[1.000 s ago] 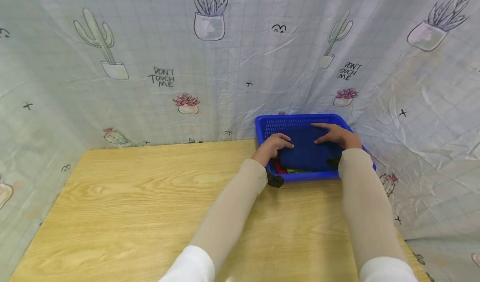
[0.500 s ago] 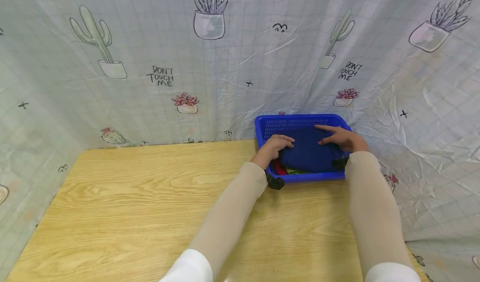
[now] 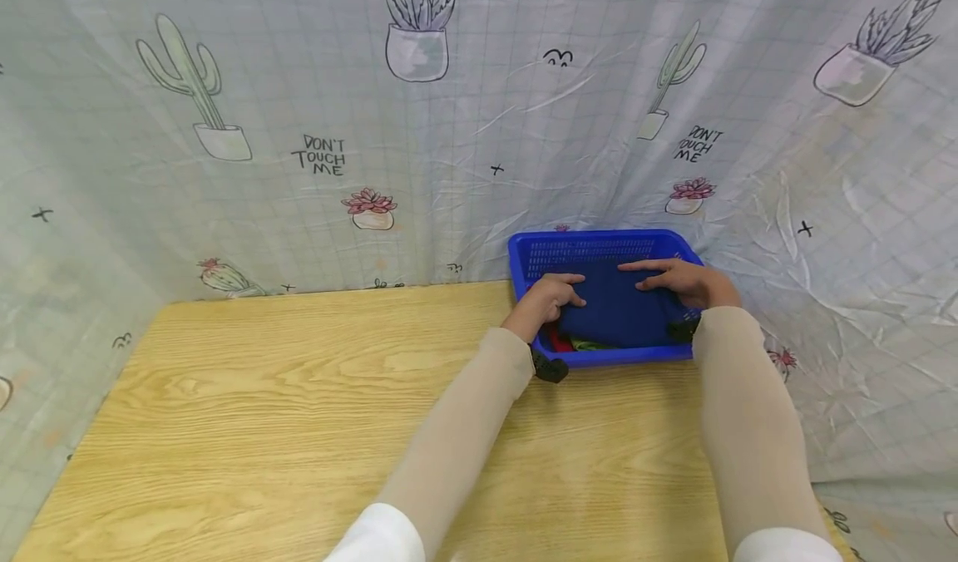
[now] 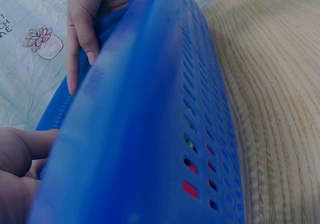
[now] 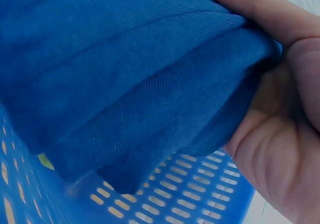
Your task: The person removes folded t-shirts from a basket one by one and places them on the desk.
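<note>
A folded dark blue cloth (image 3: pixel 617 308), ribbed in the right wrist view, lies in a blue plastic basket (image 3: pixel 629 354). On the cloth's left side, my left hand (image 3: pixel 550 296) reaches over the basket's rim, its fingers extended and touching the fabric. My right hand (image 3: pixel 684 279) rests at the right side, index finger and thumb stretched over the cloth. Close up, the right thumb (image 5: pixel 270 9) lies on top of the folds and the palm faces their edge; the other fingers are mostly hidden. A red item (image 3: pixel 560 342) and a green one (image 3: pixel 587 345) peek out below the cloth.
The basket stands at the back right of a wooden table (image 3: pixel 299 412), against a grey curtain (image 3: pixel 464 130) printed with potted plants. Its perforated side (image 4: pixel 200 114) shows red and green through the holes. The curtain also hangs close along the right side.
My right hand has shifted slightly to the right, and its fingertips sit a little lower. The left fingers have spread slightly on the cloth, which has barely moved.
</note>
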Motion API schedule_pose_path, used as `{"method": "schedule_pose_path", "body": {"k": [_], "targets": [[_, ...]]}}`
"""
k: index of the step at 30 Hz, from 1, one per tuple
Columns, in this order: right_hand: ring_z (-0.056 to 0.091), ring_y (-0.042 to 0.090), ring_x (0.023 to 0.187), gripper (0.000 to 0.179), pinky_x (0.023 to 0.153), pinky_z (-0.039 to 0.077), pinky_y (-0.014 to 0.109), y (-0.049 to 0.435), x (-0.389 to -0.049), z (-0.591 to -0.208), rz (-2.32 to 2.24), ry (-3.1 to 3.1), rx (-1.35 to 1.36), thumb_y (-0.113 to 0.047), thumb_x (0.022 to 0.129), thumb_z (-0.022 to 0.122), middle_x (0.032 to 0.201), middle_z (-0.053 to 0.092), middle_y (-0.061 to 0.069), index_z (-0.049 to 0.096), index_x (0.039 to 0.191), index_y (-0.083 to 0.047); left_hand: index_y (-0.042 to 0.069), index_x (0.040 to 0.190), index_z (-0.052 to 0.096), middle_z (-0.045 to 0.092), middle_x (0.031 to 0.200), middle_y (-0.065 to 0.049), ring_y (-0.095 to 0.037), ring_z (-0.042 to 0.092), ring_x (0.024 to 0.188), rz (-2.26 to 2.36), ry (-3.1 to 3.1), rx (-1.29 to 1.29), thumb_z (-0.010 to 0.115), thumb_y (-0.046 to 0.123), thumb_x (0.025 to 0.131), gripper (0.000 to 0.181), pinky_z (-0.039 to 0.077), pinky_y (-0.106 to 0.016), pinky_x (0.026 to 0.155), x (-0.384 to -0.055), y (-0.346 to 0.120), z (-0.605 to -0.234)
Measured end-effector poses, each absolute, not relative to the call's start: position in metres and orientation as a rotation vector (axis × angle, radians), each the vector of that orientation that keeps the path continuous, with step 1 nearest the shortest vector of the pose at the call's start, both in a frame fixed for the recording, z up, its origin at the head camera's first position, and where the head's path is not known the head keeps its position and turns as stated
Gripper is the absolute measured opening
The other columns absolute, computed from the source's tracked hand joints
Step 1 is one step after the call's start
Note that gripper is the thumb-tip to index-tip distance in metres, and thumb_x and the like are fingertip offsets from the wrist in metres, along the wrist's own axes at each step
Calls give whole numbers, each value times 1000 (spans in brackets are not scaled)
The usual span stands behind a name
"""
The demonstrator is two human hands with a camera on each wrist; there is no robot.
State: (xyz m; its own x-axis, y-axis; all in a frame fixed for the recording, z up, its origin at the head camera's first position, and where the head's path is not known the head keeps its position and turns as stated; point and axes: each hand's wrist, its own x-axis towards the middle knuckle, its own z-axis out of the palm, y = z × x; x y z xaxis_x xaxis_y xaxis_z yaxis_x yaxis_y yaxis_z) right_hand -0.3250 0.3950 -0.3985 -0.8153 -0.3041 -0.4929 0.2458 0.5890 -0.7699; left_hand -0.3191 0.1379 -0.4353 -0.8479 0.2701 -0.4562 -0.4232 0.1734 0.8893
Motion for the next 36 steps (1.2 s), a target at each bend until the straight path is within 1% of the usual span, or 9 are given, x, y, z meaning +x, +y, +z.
{"method": "schedule_pose_path", "body": {"k": [7, 9, 12, 15, 18, 20, 23, 25, 36], "targets": [[-8, 48, 152, 72, 120, 11, 66, 392, -326, -402, -1140, 2206, -6, -17, 101, 66, 167, -14, 24, 29, 162, -13, 22, 146, 59, 37, 161, -12, -11, 38, 77, 1711, 1944, -176, 67, -11, 90, 65, 27, -28, 61, -324, 139, -438], [-10, 49, 151, 74, 119, 10, 67, 390, -325, -400, -1109, 2208, -4, -16, 100, 67, 166, -17, 25, 27, 162, -12, 22, 145, 60, 37, 162, -10, -14, 56, 101, 1737, 1943, -194, 67, -12, 89, 66, 41, -26, 75, -323, 140, -437], [-11, 50, 151, 73, 119, 8, 68, 387, -325, -398, -1096, 2213, 15, -11, 100, 66, 166, -16, 26, 28, 162, -10, 21, 142, 63, 36, 162, -8, -27, 31, 149, 1794, 1942, -212, 68, -14, 88, 65, 38, -37, 113, -321, 141, -435], [-10, 51, 151, 71, 118, 9, 68, 385, -325, -396, -1086, 2227, 11, -9, 100, 66, 166, -12, 28, 30, 160, -8, 20, 139, 66, 38, 161, -8, -30, 31, 150, 1852, 1933, -218, 68, -17, 86, 64, 35, -45, 117, -319, 141, -433], [-1, 51, 151, 67, 119, 14, 66, 386, -326, -396, -1065, 2267, -31, -7, 99, 67, 166, -2, 30, 34, 158, -5, 22, 140, 65, 39, 160, -8, -26, 44, 141, 1814, 1981, -203, 70, -14, 87, 65, 45, -39, 109, -316, 140, -432], [3, 52, 151, 66, 118, 17, 66, 387, -327, -395, -1040, 2298, -71, -7, 98, 68, 165, 3, 31, 37, 157, -4, 27, 143, 62, 40, 160, -8, -18, 61, 103, 1748, 2024, -182, 72, -10, 87, 67, 52, -29, 82, -315, 138, -432], [10, 52, 150, 66, 117, 21, 67, 390, -327, -391, -1035, 2340, -124, -7, 96, 70, 164, 10, 31, 41, 155, -3, 32, 149, 55, 38, 161, -9, -10, 33, 56, 1685, 1999, -143, 73, -6, 89, 73, 29, -26, 52, -317, 133, -432], [10, 52, 150, 67, 116, 21, 68, 393, -326, -385, -1050, 2353, -151, -8, 95, 71, 164, 10, 31, 41, 155, -3, 35, 150, 53, 35, 163, -9, -12, 14, 50, 1688, 1923, -132, 73, -5, 89, 75, 19, -27, 48, -319, 128, -430], [17, 47, 150, 68, 116, 26, 65, 397, -312, -351, -1163, 2448, -207, -14, 98, 70, 165, 17, 24, 39, 158, -12, 44, 134, 65, 44, 158, -3, -14, 10, 46, 1795, 1815, -16, 75, -4, 87, 68, 15, -30, 43, -327, 111, -405]]}}
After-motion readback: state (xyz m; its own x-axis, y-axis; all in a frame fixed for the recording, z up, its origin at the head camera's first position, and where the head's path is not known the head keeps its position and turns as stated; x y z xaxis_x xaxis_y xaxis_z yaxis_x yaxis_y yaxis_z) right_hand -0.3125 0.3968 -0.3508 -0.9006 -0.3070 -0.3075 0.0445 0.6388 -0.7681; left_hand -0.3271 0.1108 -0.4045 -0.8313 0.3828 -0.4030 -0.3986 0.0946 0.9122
